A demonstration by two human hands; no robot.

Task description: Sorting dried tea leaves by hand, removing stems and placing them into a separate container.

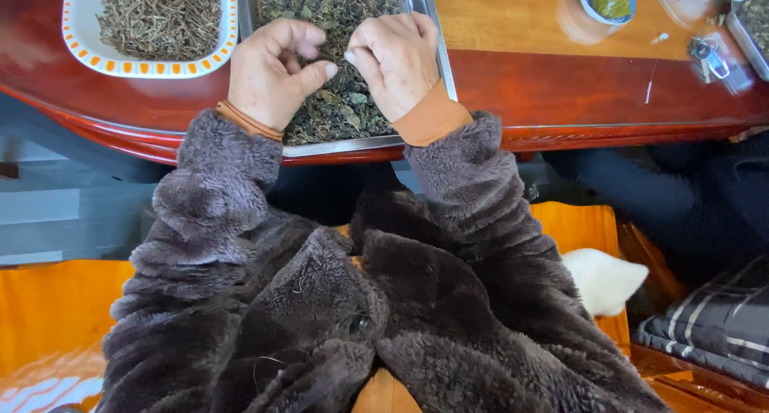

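Note:
A metal tray (416,4) full of dark dried leaves (336,100) lies on the red wooden table's near edge. My left hand (272,72) rests on the leaves at the tray's left side, fingers curled in and thumb stretched toward the middle. My right hand (396,60) sits close beside it on the leaves, fingers bent under. Whether either hand pinches a leaf is hidden by the fingers. Both arms wear fuzzy dark brown sleeves with orange cuffs.
A white dish with an orange patterned rim (80,36) holds dried stems at the far left. A small bowl of green leaves (610,0), a set of keys (709,56) and another tray's corner (753,28) lie to the right. A person in dark clothes (689,197) sits at right.

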